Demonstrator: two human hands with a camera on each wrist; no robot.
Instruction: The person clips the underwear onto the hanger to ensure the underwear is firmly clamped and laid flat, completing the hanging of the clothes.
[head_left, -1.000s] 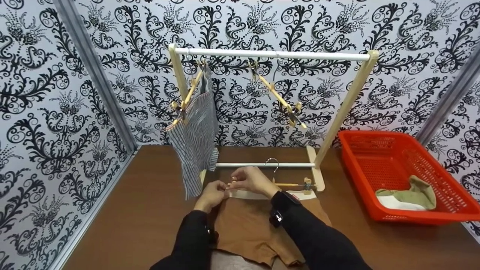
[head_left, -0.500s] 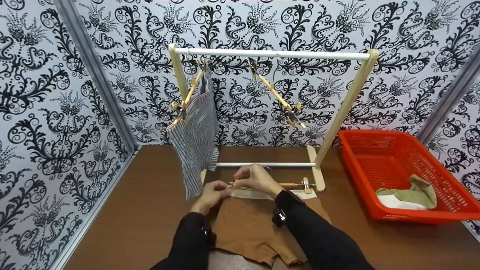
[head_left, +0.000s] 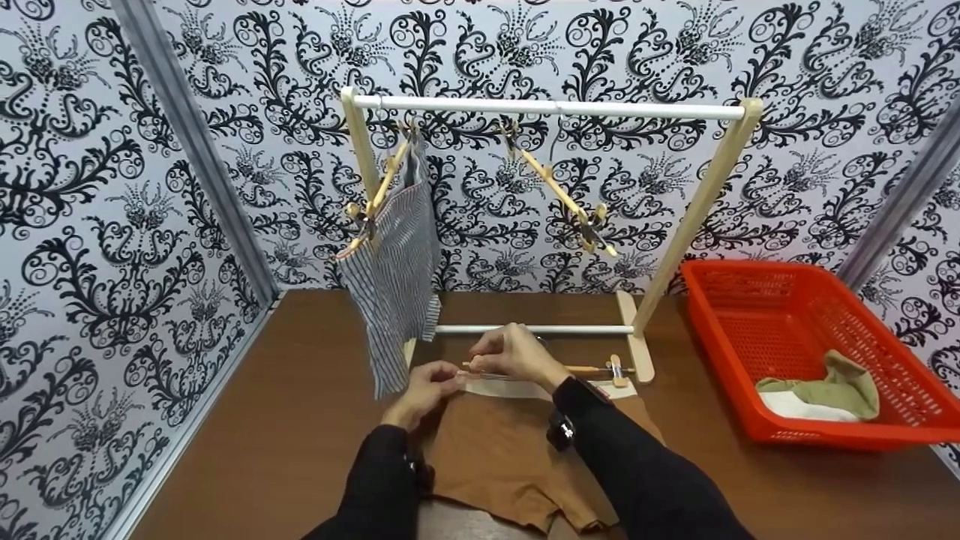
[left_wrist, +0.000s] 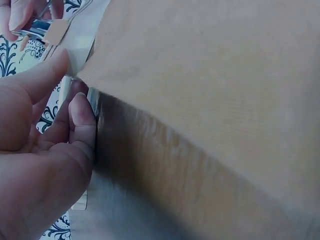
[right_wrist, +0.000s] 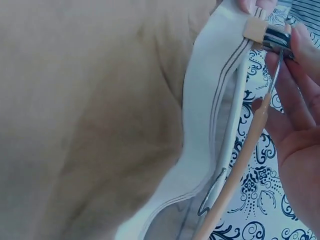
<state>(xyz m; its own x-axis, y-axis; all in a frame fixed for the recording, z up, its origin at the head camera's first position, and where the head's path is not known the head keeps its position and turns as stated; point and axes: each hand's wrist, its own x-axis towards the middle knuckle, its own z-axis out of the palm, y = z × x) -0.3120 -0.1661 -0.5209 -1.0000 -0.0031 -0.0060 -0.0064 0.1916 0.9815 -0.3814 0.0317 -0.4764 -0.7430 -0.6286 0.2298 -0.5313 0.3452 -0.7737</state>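
1. Brown shorts [head_left: 487, 442] lie spread at the middle of the surface [head_left: 285, 412], pale waistband [right_wrist: 202, 110] toward the far edge, legs toward the near edge.
2. One striped garment [head_left: 401, 285] hangs at the left end of the rack [head_left: 697, 210]; a spare hanger [head_left: 556, 187] on the same rail [head_left: 660, 111] carries no garment.
3. Clipping the shorts to the lower hanger [head_left: 589, 369] looks more than half done: the right clip [head_left: 616, 371] appears to sit over the waistband, and the left clip [right_wrist: 276, 38] has its wooden pad at the band's opposite end. Whether it bites fully cannot be told.
4. Left over, by judgement: securing that end and getting the hanger onto the rail. Green-and-white cloth [head_left: 832, 394] lies in the red basket [head_left: 825, 433] by the surface's right edge.
5. Left hand [head_left: 425, 391]: held low, thumb and fingertips pinching the waistband's left corner.
6. Right hand [head_left: 521, 356]: arched above the band, thumb and fingers curled round the left clip, its sleeve [head_left: 637, 457] slanting across the shorts.
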